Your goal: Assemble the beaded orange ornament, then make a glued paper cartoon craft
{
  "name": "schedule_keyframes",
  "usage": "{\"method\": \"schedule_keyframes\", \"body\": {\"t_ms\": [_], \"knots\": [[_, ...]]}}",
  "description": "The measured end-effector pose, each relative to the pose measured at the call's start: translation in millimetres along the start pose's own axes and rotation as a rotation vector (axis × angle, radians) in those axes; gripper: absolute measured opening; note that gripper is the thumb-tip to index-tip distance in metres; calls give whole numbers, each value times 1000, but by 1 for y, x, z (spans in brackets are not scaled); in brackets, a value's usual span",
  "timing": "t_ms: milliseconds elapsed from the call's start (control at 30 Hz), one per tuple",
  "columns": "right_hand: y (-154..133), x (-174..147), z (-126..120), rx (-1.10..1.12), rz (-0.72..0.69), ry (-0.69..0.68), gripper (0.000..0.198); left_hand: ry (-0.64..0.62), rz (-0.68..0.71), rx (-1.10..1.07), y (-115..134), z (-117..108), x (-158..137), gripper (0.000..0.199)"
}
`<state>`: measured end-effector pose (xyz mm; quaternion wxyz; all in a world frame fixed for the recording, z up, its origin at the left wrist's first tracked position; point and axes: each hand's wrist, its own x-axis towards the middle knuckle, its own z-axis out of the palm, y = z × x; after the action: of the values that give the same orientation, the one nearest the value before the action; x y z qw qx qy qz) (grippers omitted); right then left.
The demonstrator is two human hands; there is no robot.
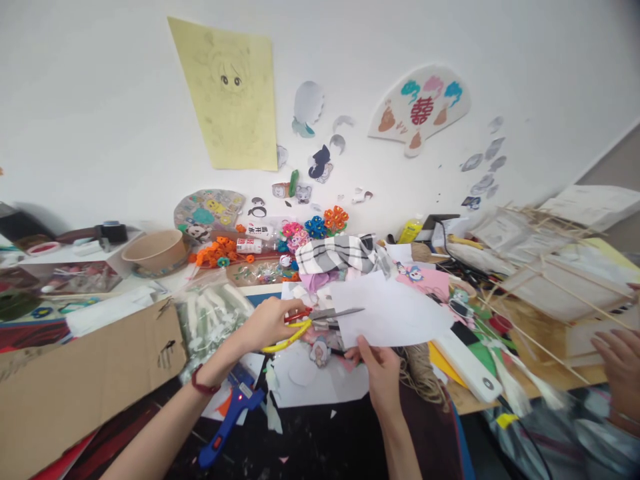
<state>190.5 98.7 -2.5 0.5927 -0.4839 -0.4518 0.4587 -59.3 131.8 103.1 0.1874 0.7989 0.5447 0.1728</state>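
Showing a person's two hands at work over a cluttered surface [310,453], the head view centres on a plain white sheet of paper [395,317], held in the air above the middle of the surface. The left hand [277,319] is curled through the red-and-yellow handles of a pair of metal scissors [287,338]; the handles stand apart, and one blade lies across the sheet's left part. The right hand [381,370] pinches the sheet's near edge between thumb and fingers, presumably to keep it taut against the blades. Raising both clear of the clutter probably leaves the blades room. Below lies a second white sheet [345,387], and a blue glue gun [223,427] rests toward the near edge, perhaps for easy reach.

A brown cardboard panel [100,373] covers the near left corner; bright beaded flowers [335,218] stand along the far edge. At the right edge, another person's hand [620,357] is beside a thin wooden-stick frame [543,267]. Behind, a white wall [100,100] bears a yellow drawing sheet [243,133] and a white fan-shaped cut-out [400,117].
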Motion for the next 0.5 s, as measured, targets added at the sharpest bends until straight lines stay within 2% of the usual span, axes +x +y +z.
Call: {"method": "schedule_keyframes", "body": {"t_ms": [367, 433, 500], "knots": [[-3, 2, 2, -14, 13, 2, 41, -26, 34, -30, 3, -3, 2, 17], [-7, 1, -1, -80, 28, -42, 44, -20, 28, -23, 3, -5, 2, 15], [-18, -4, -9, -187, 53, -156, 43, -7, 20, -18, 2, -7, 2, 16]]}}
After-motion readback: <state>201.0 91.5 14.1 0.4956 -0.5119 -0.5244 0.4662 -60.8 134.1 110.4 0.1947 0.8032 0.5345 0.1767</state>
